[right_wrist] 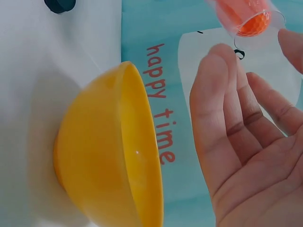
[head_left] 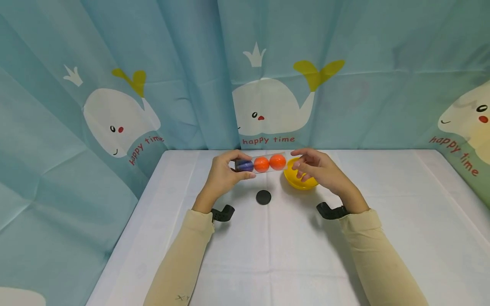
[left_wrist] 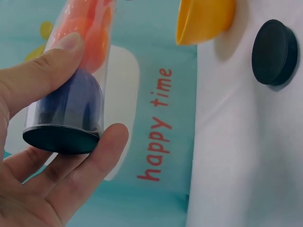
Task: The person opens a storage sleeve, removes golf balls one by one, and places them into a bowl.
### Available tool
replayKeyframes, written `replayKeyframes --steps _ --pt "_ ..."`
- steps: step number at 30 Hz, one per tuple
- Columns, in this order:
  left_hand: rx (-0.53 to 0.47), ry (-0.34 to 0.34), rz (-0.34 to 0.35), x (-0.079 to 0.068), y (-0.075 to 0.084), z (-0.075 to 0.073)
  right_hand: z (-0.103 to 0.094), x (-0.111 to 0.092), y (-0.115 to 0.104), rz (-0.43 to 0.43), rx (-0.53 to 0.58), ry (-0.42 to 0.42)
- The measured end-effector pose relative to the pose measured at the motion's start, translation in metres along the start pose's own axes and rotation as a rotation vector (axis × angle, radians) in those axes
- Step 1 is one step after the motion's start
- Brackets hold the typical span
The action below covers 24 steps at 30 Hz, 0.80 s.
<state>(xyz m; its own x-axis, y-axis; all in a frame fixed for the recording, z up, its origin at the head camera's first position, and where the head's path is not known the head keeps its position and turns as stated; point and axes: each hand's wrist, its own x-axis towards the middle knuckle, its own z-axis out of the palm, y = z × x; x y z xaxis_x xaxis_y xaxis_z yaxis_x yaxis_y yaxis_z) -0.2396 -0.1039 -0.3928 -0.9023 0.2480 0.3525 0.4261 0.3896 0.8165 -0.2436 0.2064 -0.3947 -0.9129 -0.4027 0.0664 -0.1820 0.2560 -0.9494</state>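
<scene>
My left hand [head_left: 223,172] grips a clear tube [left_wrist: 106,56] by its dark-capped end, thumb on one side and fingers on the other. Inside the tube sit a dark blue ball [head_left: 244,165] near the capped end and two orange balls [head_left: 262,164] toward the other end. That far end is uncovered, as the right wrist view shows. Close to it, my right hand [head_left: 315,167] holds nothing, its fingers relaxed and apart from the tube. Below the right hand stands a yellow bowl [right_wrist: 94,146] on the table.
A round black cap [head_left: 263,197] lies on the white table [head_left: 237,263] in front of the tube. Behind the table's far edge hangs a blue curtain [head_left: 199,85] with whale prints. Each wrist wears a black camera mount [head_left: 223,213].
</scene>
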Motion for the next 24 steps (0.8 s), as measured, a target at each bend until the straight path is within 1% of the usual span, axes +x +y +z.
replayKeyframes --steps 8,13,20,24 --pt "0.110 0.015 0.046 -0.002 0.011 -0.002 0.006 0.001 0.001 -0.018 0.043 -0.048" --pt "0.131 0.014 0.068 -0.003 0.015 -0.003 0.010 0.002 0.003 -0.001 0.044 -0.054" --pt "0.147 0.028 0.097 -0.003 0.014 -0.003 0.012 0.002 0.000 0.035 0.034 -0.053" --pt "0.148 0.035 0.108 -0.003 0.014 -0.004 0.013 0.002 0.000 0.036 0.041 -0.053"
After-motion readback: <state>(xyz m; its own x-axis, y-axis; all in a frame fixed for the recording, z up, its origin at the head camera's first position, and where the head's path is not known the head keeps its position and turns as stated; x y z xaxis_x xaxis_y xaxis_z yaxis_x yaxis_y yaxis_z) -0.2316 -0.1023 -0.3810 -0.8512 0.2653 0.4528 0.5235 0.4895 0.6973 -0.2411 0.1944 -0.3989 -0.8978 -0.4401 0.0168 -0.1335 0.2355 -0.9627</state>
